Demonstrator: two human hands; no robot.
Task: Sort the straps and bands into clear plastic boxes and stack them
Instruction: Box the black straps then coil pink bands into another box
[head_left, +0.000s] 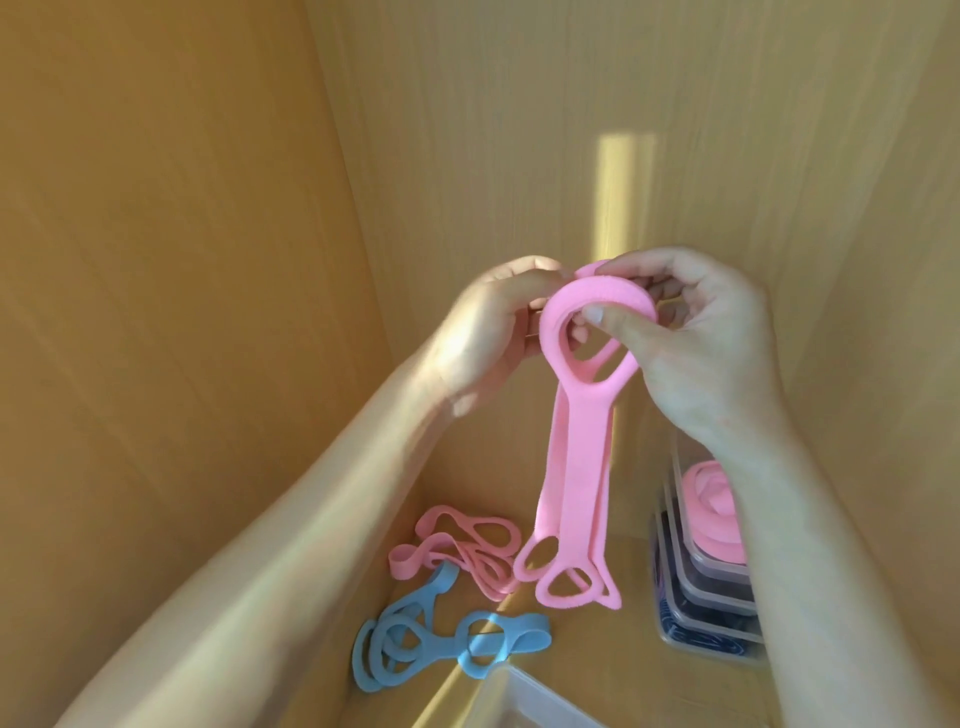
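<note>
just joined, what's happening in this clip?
A person is holding a pink strap up with both hands: the left hand and right hand grip its top loop while the rest hangs down. Below, another pink strap and a blue strap lie loose on the wooden surface. At right is a stack of clear boxes, the top one holding a coiled pink band. An empty-looking clear box sits at the bottom edge.
</note>
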